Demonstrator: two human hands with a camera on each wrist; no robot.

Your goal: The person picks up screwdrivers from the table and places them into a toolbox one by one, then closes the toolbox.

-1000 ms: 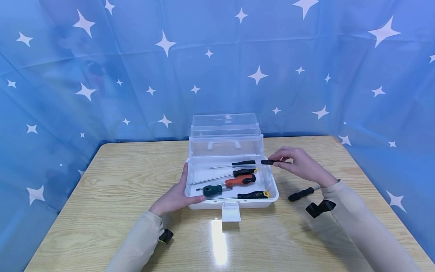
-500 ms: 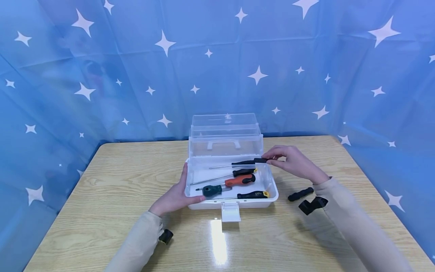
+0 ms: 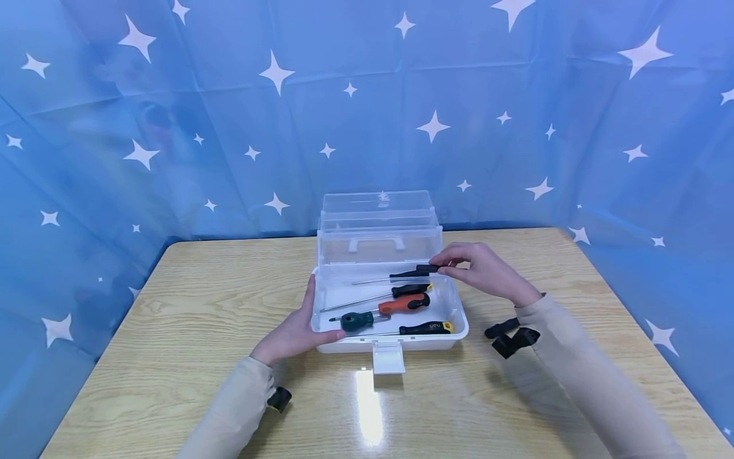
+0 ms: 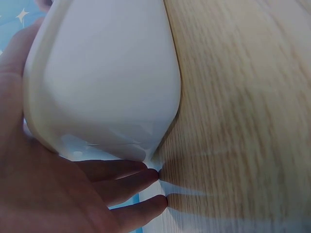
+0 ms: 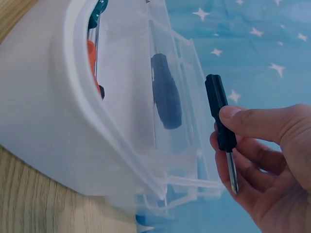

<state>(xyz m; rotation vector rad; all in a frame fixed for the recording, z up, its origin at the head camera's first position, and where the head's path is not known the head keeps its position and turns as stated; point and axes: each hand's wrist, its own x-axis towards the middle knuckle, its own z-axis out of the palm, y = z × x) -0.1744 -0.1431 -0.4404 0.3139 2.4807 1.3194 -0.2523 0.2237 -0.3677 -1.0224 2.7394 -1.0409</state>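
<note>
A white toolbox (image 3: 424,345) stands on the table with its clear lid (image 3: 378,220) raised. My left hand (image 3: 294,333) holds its left end, the thumb over the front rim and the fingers along the side. In the left wrist view those fingers reach down to the tabletop. My right hand (image 5: 272,145) pinches a short black-handled screwdriver (image 5: 220,109) over the box's back right corner, tip towards the palm. Inside lie an orange-handled screwdriver (image 3: 404,303), a green-handled screwdriver (image 3: 357,320) and several black-handled screwdrivers (image 3: 427,328).
Another black-handled tool (image 3: 501,328) lies on the wooden table (image 3: 201,306) right of the box, partly behind the black wrist camera (image 3: 516,342). The toolbox's front latch (image 3: 388,359) hangs down. A blue star-patterned curtain (image 3: 367,127) rises behind the table.
My right hand has moved left with the short screwdriver, from beside the box to over its back right corner. The left hand stays on the box.
</note>
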